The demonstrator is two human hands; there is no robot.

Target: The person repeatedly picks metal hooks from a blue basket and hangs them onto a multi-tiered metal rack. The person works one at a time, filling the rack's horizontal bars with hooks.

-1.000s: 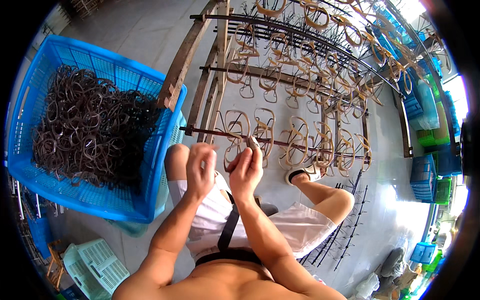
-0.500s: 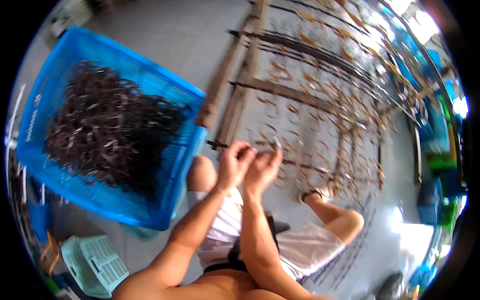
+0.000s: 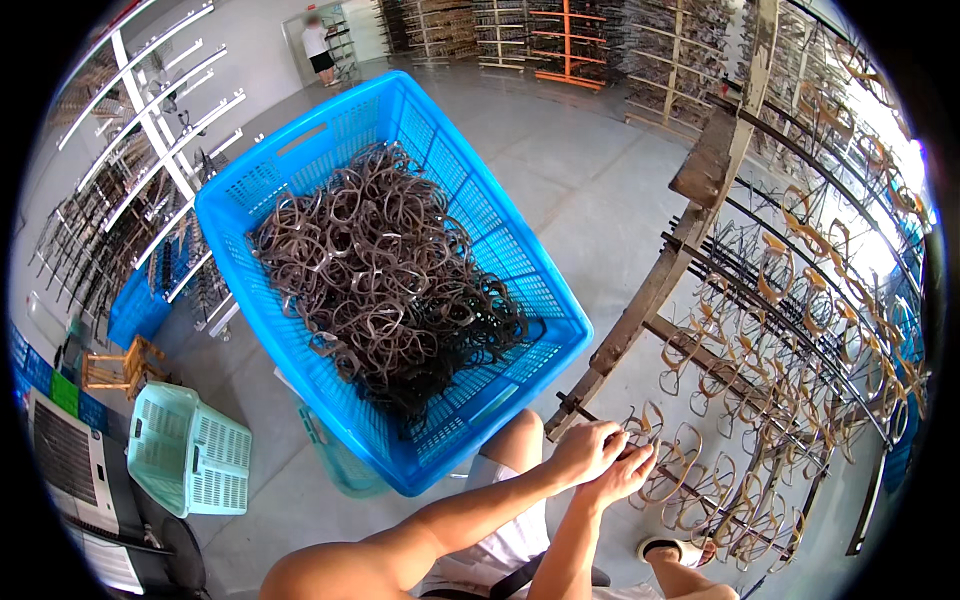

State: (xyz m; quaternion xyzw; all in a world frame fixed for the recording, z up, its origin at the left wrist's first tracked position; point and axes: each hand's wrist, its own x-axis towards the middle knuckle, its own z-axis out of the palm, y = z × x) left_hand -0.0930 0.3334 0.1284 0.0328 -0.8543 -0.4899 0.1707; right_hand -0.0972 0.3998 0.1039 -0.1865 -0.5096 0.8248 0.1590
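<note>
My left hand is closed, its fingers pinched together beside the lower end of a wooden rack. Close against it, my right hand is also closed, thumb and fingertips pressed together. What the two hands pinch is small and mostly hidden by the fingers. Just beyond the fingertips is an amber eyeglass frame, one of several hanging from the rack's dark rods. To the left of my hands, a large blue plastic basket holds a heap of dark brown, loop-shaped pieces that look like eyeglass frames.
A pale green basket and a small wooden stool stand at left. Behind them rises a white rack with hanging pieces. More loaded racks, one orange, line the far wall. A person stands at the back.
The view has swung, so the basket and rack appear farther right and the far wall now shows. Both hands stay close together by the rack.
</note>
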